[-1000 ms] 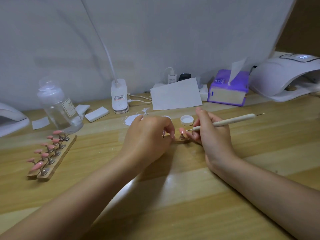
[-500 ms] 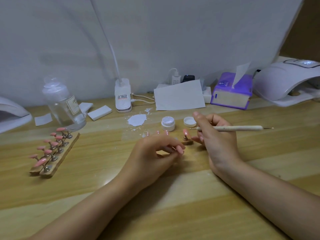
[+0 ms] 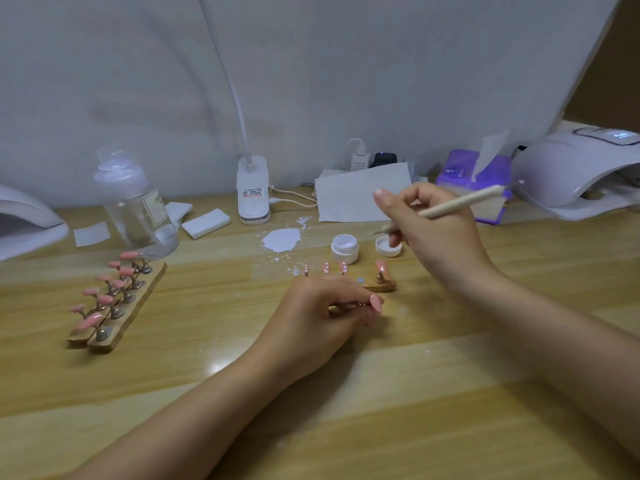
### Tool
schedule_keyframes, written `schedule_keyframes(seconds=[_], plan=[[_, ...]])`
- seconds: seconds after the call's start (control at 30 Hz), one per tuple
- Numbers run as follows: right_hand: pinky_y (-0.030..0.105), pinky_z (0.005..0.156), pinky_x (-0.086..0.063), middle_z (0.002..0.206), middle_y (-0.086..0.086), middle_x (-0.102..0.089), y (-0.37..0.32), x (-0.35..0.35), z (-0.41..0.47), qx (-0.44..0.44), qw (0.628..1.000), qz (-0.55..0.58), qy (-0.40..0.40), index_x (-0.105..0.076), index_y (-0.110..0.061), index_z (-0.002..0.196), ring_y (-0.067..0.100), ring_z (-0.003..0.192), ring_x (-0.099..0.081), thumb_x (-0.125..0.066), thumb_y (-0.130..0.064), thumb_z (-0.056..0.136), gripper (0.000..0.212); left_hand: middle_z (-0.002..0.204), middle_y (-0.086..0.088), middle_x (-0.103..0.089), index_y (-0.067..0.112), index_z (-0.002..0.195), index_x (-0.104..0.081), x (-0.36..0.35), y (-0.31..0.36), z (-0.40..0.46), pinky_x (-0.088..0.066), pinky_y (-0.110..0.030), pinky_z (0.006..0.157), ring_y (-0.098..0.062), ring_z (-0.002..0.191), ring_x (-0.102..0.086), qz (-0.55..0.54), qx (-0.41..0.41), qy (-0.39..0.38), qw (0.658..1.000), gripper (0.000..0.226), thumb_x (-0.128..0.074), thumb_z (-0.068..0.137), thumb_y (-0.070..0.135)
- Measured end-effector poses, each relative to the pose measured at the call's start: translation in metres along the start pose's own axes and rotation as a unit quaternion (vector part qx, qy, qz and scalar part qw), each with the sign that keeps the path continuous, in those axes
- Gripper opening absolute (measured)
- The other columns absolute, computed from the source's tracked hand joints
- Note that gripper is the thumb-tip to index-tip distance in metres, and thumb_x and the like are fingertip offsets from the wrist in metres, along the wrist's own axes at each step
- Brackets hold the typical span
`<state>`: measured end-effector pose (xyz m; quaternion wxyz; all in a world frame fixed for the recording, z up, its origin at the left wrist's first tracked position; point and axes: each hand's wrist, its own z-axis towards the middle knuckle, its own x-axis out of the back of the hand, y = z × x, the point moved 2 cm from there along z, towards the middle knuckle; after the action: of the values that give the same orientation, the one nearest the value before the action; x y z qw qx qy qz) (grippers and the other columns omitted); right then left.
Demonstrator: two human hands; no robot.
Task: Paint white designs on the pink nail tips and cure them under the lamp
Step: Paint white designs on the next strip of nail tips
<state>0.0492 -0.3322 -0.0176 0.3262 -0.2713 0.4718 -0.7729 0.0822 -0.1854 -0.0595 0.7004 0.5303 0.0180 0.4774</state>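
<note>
Wooden table, seen from above and behind the hands.

Right hand raised over far-centre of table, fingers curled round a pale tool; metal tip pointing left and down, just above the open lid. Tool blurred.

Left hand resting on table near centre, fingers curled in, pinching a small stem with a pink tip at thumb and forefinger.

Just beyond left hand: short wooden holder, partly hidden by the knuckles. Four pink tips upright along it; three on the left carrying white dots, the right one on a metal stem, design not readable. One bare magnet spot between them.

Open white jar just behind holder, lid to its right. White smear and specks on table left of jar.

Left side: long wooden holder angled near-to-far, two rows of pink tips on metal stems. Clear bottle just behind it, white pads further right.

Far edge: clip lamp base with white neck rising, paper sheet, purple tissue box.

Far right: white curing lamp, display lit, opening facing near. Part of another white lamp at far left edge.
</note>
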Motion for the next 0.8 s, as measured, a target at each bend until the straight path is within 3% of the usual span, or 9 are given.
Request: schedule_keyframes(seconds=[0.2,0.3,0.47,0.6,0.8], plan=[[0.009,0.040,-0.032,0.034,-0.013,-0.049,0.007,-0.019,0.038,-0.024,0.982,-0.174,-0.063,-0.044,-0.017,0.047,-0.003,0.038,-0.046,-0.073,-0.029,0.075,0.042,0.066,0.011,-0.064,0.005,0.079,-0.071,0.000,0.000,-0.001,-0.046,-0.012,0.068,-0.003,0.065,-0.059,0.004,0.006,0.000,1.000,0.017,-0.061,0.079,-0.008],[0.021,0.048,-0.035,0.044,-0.008,-0.049,0.014,-0.030,0.045,-0.024,0.968,-0.237,-0.083,-0.045,-0.018,0.046,0.005,0.049,-0.046,-0.069,-0.020,0.073,0.036,0.066,0.008,-0.063,0.003,0.079,-0.068,0.000,-0.001,-0.001,-0.048,-0.016,0.068,-0.009,0.066,-0.063,-0.002,0.012,0.002,1.000,0.016,-0.058,0.080,-0.009],[0.025,0.053,-0.038,0.048,-0.005,-0.052,0.025,-0.044,0.048,-0.015,0.951,-0.287,-0.111,-0.047,-0.018,0.047,0.007,0.051,-0.048,-0.067,-0.016,0.070,0.030,0.068,0.002,-0.064,0.003,0.079,-0.068,-0.001,-0.001,-0.001,-0.048,-0.020,0.069,-0.012,0.069,-0.064,0.002,0.009,0.000,1.000,0.017,-0.056,0.080,-0.010],[0.018,0.044,-0.035,0.043,-0.010,-0.051,0.026,-0.046,0.050,-0.013,0.946,-0.299,-0.126,-0.046,-0.018,0.048,-0.006,0.038,-0.050,-0.065,-0.016,0.071,0.030,0.068,-0.001,-0.066,0.003,0.080,-0.068,-0.001,-0.002,-0.001,-0.049,-0.024,0.070,-0.017,0.069,-0.063,-0.002,0.011,0.003,1.000,0.016,-0.057,0.080,-0.009],[0.021,0.047,-0.031,0.045,-0.010,-0.050,0.025,-0.046,0.049,0.005,0.943,-0.310,-0.122,-0.045,-0.018,0.047,0.001,0.043,-0.048,-0.065,-0.016,0.070,0.031,0.066,0.004,-0.064,0.002,0.081,-0.069,-0.001,-0.002,-0.001,-0.045,-0.014,0.068,-0.013,0.068,-0.063,0.005,0.009,0.000,1.000,0.014,-0.058,0.081,-0.008]])
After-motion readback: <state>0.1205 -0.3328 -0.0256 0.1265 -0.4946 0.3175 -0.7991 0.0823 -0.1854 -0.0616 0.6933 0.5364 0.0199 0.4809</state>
